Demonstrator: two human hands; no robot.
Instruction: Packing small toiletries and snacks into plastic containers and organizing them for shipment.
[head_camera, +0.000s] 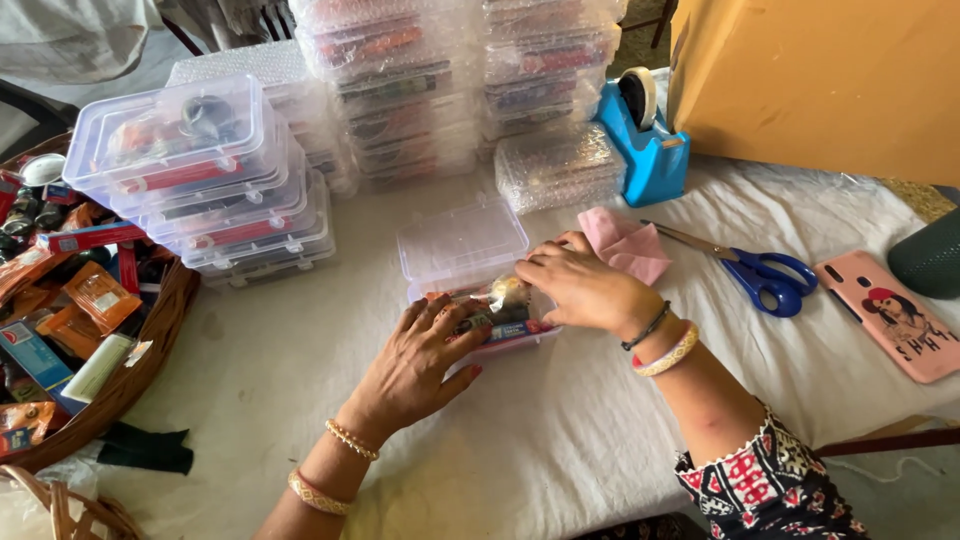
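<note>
Both hands work at a small clear plastic box (480, 300) lying open on the cloth-covered surface (560, 440): the left hand (420, 360) lies flat, fingers spread, pressing the near edge, while the right hand (580, 285) curls lightly over the packed items, fingertips on a shiny round piece (508, 293). Steady pressure with the left keeps the box from sliding as the right tucks things level below the rim. Scissors (755, 268) lie right of the right hand; stacked boxes (215, 185) crowd beyond the left; near room is open.
</note>
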